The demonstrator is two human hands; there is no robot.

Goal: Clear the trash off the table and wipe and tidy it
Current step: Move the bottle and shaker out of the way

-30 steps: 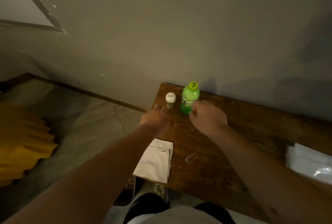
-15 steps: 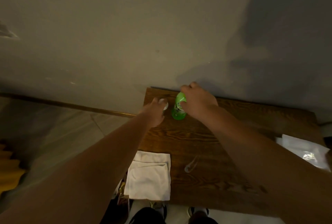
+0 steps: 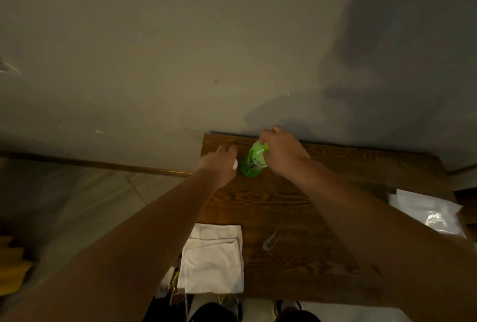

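Two containers stand at the far left corner of the counter (image 3: 322,192), close to the wall: a green bottle (image 3: 251,165) and, just left of it, a small white-capped shaker (image 3: 235,164) that is mostly hidden. The right hand (image 3: 280,151) curls round the green bottle's top and neck, covering the cap, while the bottle's base appears to rest on the wood. The left hand (image 3: 219,164) is over the shaker with its fingers bent around it; only a sliver of white cap shows, so the grip itself cannot be confirmed in full.

Nearer the person than the bottle, at the counter's front left edge, lies a folded white cloth (image 3: 213,259), untouched by either hand. To the right of the cloth a pale streak (image 3: 272,240) marks the wood, perhaps a smear or a spill. Far right of the bottle, a crumpled clear plastic bag (image 3: 428,214) sits at the counter's edge.

Judging by this, the task looks mid-way at best: the containers are being arranged, the bag seems not yet cleared, and the streak suggests wiping is not finished.
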